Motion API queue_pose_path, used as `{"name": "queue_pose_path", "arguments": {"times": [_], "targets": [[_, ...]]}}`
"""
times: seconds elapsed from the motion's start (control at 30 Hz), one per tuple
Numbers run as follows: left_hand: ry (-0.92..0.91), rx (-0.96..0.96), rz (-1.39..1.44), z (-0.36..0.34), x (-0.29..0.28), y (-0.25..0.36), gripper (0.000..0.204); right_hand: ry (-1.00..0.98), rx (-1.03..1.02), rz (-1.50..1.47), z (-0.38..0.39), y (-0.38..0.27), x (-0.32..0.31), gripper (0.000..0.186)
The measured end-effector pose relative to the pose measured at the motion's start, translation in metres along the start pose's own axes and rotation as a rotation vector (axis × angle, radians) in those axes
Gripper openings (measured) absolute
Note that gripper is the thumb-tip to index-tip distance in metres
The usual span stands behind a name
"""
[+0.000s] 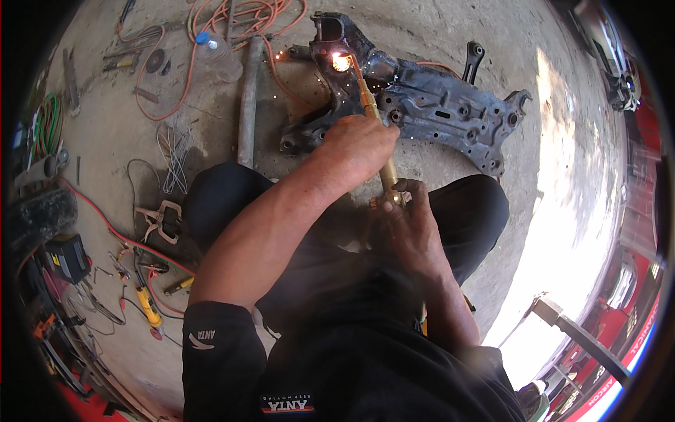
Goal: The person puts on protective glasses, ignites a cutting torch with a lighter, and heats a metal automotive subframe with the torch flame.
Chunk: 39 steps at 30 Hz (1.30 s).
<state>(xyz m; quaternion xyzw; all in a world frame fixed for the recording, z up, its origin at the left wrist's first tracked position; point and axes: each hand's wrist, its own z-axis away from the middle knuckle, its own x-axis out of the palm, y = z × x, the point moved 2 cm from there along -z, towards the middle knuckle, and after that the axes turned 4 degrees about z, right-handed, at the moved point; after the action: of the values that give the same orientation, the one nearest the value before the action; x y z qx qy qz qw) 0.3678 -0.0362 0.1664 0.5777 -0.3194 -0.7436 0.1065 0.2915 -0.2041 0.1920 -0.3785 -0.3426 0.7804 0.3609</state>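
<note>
My left hand (360, 149) is wrapped round the front of a brass gas torch (368, 104). My right hand (415, 224) grips the rear of the same torch, by its valve knobs. The torch tip meets a dark, greasy metal car subframe (446, 105), which lies on the floor before my knees. A bright glowing spot (341, 63) burns at the tip, on the subframe's left arm, and small sparks scatter around it. Beside the subframe, on the left, a grey metal pipe (248, 105) lies on the concrete.
A clear plastic bottle with a blue cap (219, 58) and a coiled orange hose (242, 17) are at the far left. Locking clamp pliers (160, 221), a wire bundle (172, 158) and a yellow angle grinder (149, 307) lie to my left. A metal stand (580, 337) is at the right.
</note>
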Motion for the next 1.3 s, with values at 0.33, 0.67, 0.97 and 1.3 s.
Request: {"name": "queue_pose_path", "arguments": {"times": [0.33,0.67,0.97,1.3], "targets": [[-0.055,-0.039,-0.017,-0.003,-0.001,0.002,0.026,0.029,-0.075,0.064,-0.003,0.012,-0.003,0.032],[-0.148,-0.065,-0.041,-0.006,-0.001,0.011,0.034,-0.041,-0.044,-0.035,-0.002,0.014,-0.014,0.033],[-0.091,-0.061,-0.065,-0.010,0.008,0.012,0.046,-0.047,-0.083,-0.112,-0.010,0.027,-0.019,0.029],[-0.080,-0.022,-0.074,-0.013,0.013,0.018,0.045,-0.094,-0.042,-0.264,-0.010,0.038,-0.027,0.028]]}}
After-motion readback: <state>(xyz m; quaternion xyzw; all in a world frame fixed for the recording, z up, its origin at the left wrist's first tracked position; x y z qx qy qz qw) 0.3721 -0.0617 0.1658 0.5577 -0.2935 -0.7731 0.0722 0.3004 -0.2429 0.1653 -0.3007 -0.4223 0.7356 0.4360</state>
